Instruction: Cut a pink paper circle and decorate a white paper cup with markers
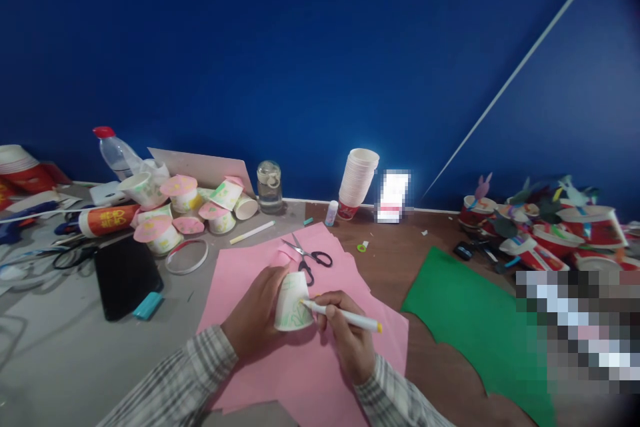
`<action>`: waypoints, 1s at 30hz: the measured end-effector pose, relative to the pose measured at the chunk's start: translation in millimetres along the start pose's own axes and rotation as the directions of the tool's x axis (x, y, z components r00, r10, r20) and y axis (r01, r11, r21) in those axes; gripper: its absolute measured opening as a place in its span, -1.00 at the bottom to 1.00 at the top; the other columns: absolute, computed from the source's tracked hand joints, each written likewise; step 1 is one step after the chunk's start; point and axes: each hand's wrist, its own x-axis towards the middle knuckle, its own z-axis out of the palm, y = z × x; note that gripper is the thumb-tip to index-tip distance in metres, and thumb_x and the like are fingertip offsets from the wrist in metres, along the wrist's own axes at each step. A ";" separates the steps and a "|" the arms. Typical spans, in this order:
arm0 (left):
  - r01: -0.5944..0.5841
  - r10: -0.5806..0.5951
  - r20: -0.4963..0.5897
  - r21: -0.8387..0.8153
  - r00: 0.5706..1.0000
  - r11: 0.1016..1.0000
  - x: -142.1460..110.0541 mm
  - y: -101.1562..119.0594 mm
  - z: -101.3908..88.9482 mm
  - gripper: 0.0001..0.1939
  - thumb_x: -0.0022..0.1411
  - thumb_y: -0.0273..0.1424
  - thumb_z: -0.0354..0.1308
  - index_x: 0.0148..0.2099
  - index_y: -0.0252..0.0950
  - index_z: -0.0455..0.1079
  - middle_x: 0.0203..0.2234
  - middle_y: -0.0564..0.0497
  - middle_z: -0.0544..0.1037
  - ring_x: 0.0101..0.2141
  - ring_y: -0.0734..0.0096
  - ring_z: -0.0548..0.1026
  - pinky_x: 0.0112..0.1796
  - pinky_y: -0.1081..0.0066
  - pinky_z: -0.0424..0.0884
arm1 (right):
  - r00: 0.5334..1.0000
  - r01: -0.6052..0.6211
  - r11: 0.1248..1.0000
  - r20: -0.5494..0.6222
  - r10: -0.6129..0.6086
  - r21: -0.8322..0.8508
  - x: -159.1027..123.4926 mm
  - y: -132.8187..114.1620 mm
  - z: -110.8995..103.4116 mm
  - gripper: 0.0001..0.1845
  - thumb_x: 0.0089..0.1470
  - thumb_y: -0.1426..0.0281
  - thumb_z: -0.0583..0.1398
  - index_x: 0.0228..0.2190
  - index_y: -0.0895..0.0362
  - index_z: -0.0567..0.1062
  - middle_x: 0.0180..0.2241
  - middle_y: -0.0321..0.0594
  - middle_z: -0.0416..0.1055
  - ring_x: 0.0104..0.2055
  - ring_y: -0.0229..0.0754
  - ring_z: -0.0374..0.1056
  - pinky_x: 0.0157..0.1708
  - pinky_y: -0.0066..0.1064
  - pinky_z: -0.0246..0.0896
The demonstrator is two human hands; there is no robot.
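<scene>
My left hand (257, 313) is wrapped round a white paper cup (293, 310) with green lines drawn on its side. The cup is upside down, narrow end up, above a pink sheet of paper (255, 380). Between the fingers of my right hand (350, 330) is a white marker (350, 317) with a yellow end; its tip meets the cup's side. Just beyond the cup, black-handled scissors (310, 257) lie on the pink paper with their blades apart.
Decorated cups with pink paper tops (155, 233) cluster at the left, near a black tablet (127, 273). A glass jar (270, 187), a tall cup stack (359, 177) and a glue stick (331, 213) stand by the blue wall. Green paper (470, 320) and red cups (590, 223) lie right.
</scene>
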 end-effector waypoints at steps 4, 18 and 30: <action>0.001 -0.001 0.007 -0.002 1.000 1.000 -0.3 -0.9 0.2 -0.22 -0.11 -0.20 0.29 0.11 -0.20 0.01 -0.13 -0.18 0.40 -0.13 -0.06 0.37 -0.14 -0.02 0.39 | 1.000 0.014 1.000 0.025 -0.014 0.003 0.2 -1.0 0.6 -0.80 -0.05 0.31 0.16 -0.49 0.15 0.53 -0.74 -0.34 0.32 -0.72 -0.23 0.19 -0.78 -0.50 0.11; -0.026 0.026 0.002 0.038 1.000 0.999 1.0 2.4 -1.9 -0.25 -0.08 -0.18 0.25 0.11 -0.20 0.00 -0.13 -0.17 0.41 -0.14 -0.06 0.37 -0.15 -0.03 0.41 | 1.000 -0.011 1.000 0.016 0.010 0.012 -0.6 -0.1 1.4 -0.81 -0.05 0.32 0.15 -0.48 0.14 0.54 -0.73 -0.33 0.34 -0.72 -0.23 0.19 -0.77 -0.49 0.13; -0.023 0.023 0.010 0.013 1.000 1.000 1.5 1.5 -1.2 -0.23 -0.09 -0.18 0.27 0.12 -0.18 0.00 -0.15 -0.15 0.41 -0.16 -0.05 0.38 -0.16 -0.03 0.40 | 0.998 0.014 1.000 0.059 -0.015 0.009 -0.4 -0.1 -0.6 -0.83 -0.04 0.35 0.16 -0.48 0.14 0.54 -0.73 -0.34 0.32 -0.71 -0.24 0.18 -0.77 -0.50 0.11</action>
